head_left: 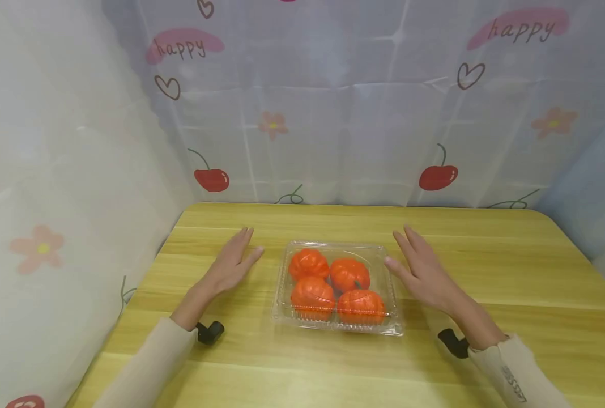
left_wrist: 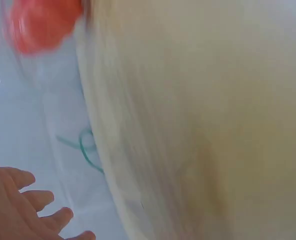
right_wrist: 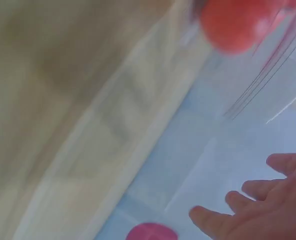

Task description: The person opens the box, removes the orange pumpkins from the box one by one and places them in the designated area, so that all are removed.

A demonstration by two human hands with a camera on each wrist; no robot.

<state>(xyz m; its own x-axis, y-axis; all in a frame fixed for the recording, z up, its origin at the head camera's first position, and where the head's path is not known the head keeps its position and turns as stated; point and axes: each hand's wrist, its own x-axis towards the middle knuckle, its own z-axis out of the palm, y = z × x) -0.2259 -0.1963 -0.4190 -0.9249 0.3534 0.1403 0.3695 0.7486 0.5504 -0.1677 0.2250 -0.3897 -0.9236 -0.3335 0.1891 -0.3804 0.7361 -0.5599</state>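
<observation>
A clear plastic box [head_left: 278, 306] sits on the table with several small orange pumpkins [head_left: 312, 297] inside, in two rows. One pumpkin shows a green stem. To the left of the box, my left hand [head_left: 231, 265] has its fingers extended and holds nothing. My right hand [head_left: 425, 276] is spread by the box's right side, its thumb near the upper right edge; whether it touches is hard to tell. The left wrist view shows the left hand [left_wrist: 18, 212] with fingers apart. Straight fingers of the right hand [right_wrist: 268, 205] appear in the right wrist view.
The yellow wood-grain table [head_left: 221, 362] has rounded far corners. A patterned curtain [head_left: 333, 141] hangs behind its far edge, and a white sheet [head_left: 63, 170] stands along the left. Black wrist devices [head_left: 211, 333] are strapped near both cuffs.
</observation>
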